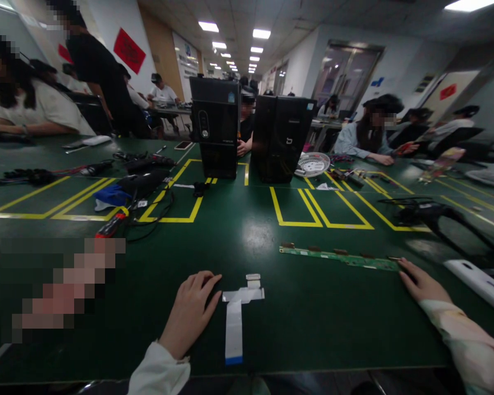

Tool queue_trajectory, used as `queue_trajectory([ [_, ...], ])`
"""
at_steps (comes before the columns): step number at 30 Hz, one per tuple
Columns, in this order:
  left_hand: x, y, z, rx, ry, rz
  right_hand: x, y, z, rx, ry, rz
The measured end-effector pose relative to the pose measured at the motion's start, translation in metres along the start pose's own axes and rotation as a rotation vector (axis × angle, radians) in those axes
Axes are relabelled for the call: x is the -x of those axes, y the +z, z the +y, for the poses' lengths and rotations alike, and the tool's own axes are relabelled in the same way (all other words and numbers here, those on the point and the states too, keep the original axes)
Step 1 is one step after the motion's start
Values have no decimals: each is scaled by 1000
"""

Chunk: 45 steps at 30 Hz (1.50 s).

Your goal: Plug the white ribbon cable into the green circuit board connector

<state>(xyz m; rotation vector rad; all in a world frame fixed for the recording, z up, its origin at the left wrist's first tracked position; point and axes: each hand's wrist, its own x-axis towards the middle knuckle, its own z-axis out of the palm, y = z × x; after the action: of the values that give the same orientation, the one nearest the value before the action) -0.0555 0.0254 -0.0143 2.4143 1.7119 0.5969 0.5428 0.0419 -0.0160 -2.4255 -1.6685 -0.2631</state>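
My left hand [191, 314] lies flat on the green table [247, 241] with its fingers stretched out, its fingertips beside the bent end of a white flat ribbon cable [234, 323]. The cable runs toward me and ends in a blue tip. My right hand [420, 282] rests on the table at the right end of a long narrow green circuit board [340, 258]. Its fingertips touch or nearly touch the board's end, and its fingers look extended and hold nothing.
Two black computer towers [214, 127] [282, 137] stand mid-table among yellow tape boxes. Tools, cables and a red-handled screwdriver [112, 225] lie at left. A white fan grille [313, 163], a black stand [436, 216] and a white bar [480, 280] sit right. Several people sit around.
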Motion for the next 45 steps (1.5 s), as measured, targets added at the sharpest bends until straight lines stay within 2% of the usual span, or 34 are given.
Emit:
queue_trajectory([
  [2, 0, 0, 0, -4, -3, -6, -4, 8, -17, -53, -51, -39],
  [5, 0, -1, 1, -10, -10, -15, -7, 22, -48, -105, -105, -30],
  [9, 0, -2, 2, -13, -14, -22, -3, 39, -104, -163, -226, 18],
  [13, -1, -1, 1, -13, -6, -20, 15, 48, -164, -192, -348, 55],
  [19, 0, -2, 2, -13, -10, -22, 53, 48, -245, -188, -437, 50],
  [24, -1, -2, 2, -17, -9, -15, 81, 31, -294, -116, -430, -53],
  [27, -1, -1, 2, -16, -5, -14, 91, 17, -307, -29, -423, -74],
  [31, -1, -1, 1, -13, 0, -22, 91, 1, -304, -12, -426, -31],
  [33, 0, -1, 2, -10, 0, -26, 84, -4, -298, -41, -521, 14],
  [37, 0, -1, 2, -5, -4, -28, 61, -8, -288, -141, -919, 41],
  [39, 0, -1, 1, -5, -6, -29, 53, -6, -287, -196, -1039, 33],
  [41, 0, -1, 0, -3, -9, -31, 50, -3, -289, -265, -1082, 24],
  [45, -1, -7, 9, 45, -4, -40, 60, 3, -300, -437, -1067, 1],
])
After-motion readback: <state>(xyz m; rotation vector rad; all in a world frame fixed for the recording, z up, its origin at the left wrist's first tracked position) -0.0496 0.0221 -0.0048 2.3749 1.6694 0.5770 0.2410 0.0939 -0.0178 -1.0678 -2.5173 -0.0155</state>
